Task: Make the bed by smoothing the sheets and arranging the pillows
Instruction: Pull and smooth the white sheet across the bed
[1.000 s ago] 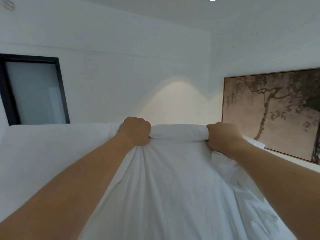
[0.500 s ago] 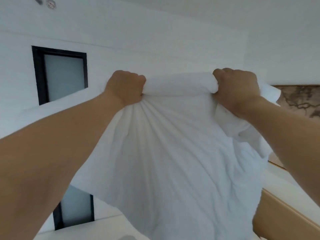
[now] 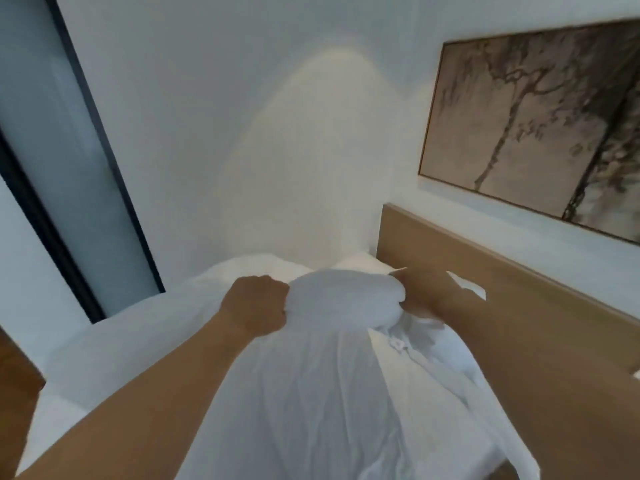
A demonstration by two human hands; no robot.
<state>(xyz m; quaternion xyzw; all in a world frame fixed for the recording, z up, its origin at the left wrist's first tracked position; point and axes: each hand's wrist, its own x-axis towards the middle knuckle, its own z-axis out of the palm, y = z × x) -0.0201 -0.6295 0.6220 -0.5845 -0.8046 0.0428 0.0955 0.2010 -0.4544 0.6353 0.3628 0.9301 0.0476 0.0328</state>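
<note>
A white pillow in its loose case [image 3: 332,382] hangs in front of me, bunched at its top edge. My left hand [image 3: 256,306] grips that edge in a fist on the left. My right hand [image 3: 420,294] grips the same edge on the right, partly hidden by cloth. Below and behind lies the white bed sheet [image 3: 114,344], rumpled toward the far end. The image is blurred by motion.
A wooden headboard [image 3: 485,268] runs along the right wall under a framed tree picture [image 3: 540,123]. A dark-framed frosted glass door [image 3: 59,147] stands at the left. A brown wooden piece [image 3: 17,386] shows at the lower left edge.
Both hands have swung the pillow down from high in the air toward the bed near the headboard. My view has dropped with it, so bed and headboard now show.
</note>
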